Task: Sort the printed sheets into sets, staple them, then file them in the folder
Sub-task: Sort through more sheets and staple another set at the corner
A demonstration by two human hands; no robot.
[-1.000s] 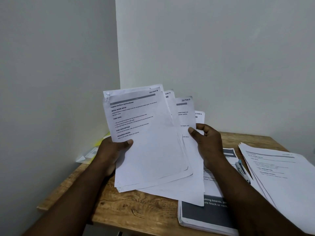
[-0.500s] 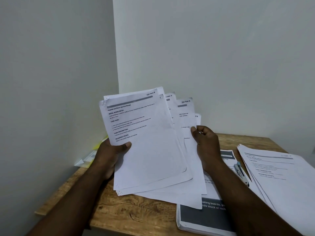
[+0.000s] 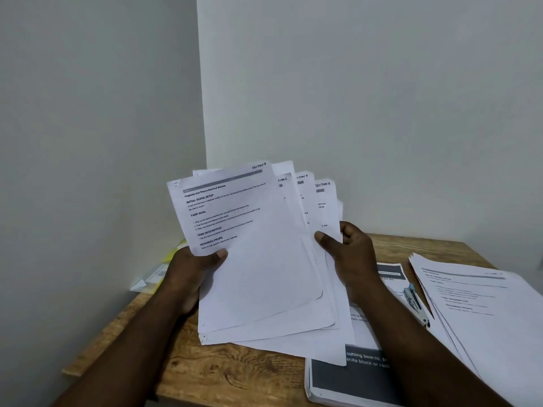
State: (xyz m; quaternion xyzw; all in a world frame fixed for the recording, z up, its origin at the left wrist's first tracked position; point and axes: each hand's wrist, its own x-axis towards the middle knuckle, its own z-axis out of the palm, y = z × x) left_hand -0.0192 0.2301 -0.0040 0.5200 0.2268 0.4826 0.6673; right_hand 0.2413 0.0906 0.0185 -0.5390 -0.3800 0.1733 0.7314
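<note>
I hold a fanned bundle of printed sheets (image 3: 258, 268) upright over the wooden table (image 3: 223, 368). My left hand (image 3: 191, 268) grips the front sheets at their left edge, thumb on the page headed "Section 8". My right hand (image 3: 346, 251) pinches the rear sheets at the right side, where corners marked Section 1, 4 and 3 show. A small blue-and-metal stapler (image 3: 415, 304) lies on papers to the right of my right forearm. A clear folder with yellow inside (image 3: 158, 274) lies at the table's left, partly hidden behind my left hand.
A spread stack of printed sheets (image 3: 482, 306) covers the table's right side. A thick pile with a dark-banded top page (image 3: 352, 380) sits at the front edge. Walls meet in a corner close behind the table.
The fan has spread wider on the right, so the Section 1, 4 and 3 corners now show. My right thumb has slid left onto the sheets. The left hand holds as before.
</note>
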